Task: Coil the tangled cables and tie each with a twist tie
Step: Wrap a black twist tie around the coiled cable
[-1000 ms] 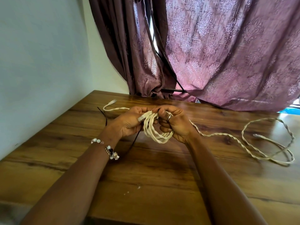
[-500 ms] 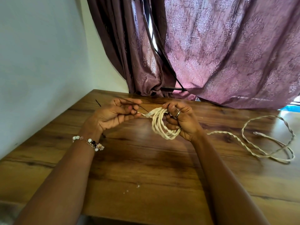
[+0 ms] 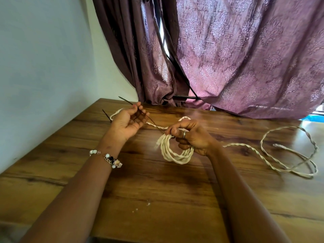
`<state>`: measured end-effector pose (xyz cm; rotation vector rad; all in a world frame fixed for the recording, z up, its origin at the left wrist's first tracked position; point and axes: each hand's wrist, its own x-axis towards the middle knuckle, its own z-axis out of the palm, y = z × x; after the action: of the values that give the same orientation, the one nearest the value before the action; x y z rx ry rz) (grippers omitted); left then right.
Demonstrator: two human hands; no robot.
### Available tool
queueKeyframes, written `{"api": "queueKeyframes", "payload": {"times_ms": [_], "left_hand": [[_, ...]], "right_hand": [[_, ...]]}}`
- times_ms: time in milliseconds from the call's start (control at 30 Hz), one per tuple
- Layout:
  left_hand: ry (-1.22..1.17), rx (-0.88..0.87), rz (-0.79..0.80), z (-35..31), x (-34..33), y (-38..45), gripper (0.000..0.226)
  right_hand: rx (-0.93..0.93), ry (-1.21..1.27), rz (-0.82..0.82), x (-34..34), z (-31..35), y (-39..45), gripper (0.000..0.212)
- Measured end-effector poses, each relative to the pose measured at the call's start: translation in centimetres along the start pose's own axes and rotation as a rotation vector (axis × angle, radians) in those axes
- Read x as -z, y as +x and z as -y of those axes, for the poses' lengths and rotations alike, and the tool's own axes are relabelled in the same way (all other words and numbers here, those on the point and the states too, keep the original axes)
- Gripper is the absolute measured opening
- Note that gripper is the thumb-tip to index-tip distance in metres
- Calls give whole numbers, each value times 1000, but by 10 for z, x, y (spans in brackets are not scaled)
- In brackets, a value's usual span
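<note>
Cable coil: soft, light, springy; right hand grips its top bunch. Left hand pinches thin twist tie.

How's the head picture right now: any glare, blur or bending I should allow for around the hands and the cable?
Head view: daylight through the curtain gap puts pale glare on the table at the far right; wide-angle bending curves the table edges; the coil in the right hand is sharp except its slightly blurred loose end; the thin dark twist tie in the left hand is faint against the wood.
</note>
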<state>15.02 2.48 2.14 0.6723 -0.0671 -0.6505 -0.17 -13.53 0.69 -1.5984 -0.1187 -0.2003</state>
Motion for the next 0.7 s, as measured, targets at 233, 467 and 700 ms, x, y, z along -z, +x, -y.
{"api": "queueKeyframes", "payload": {"times_ms": [233,467,700], "left_hand": [[83,-84,70,-1,0,0,19],[904,-102,291,23,-13,-20,21],[856,-132,333,26,-13,-24,22]], "right_hand": [[1,-113,-26,-2,1,-2,14],[89,12,-149,-8,1,2,11],[170,18,-270,-7,1,2,13]]}}
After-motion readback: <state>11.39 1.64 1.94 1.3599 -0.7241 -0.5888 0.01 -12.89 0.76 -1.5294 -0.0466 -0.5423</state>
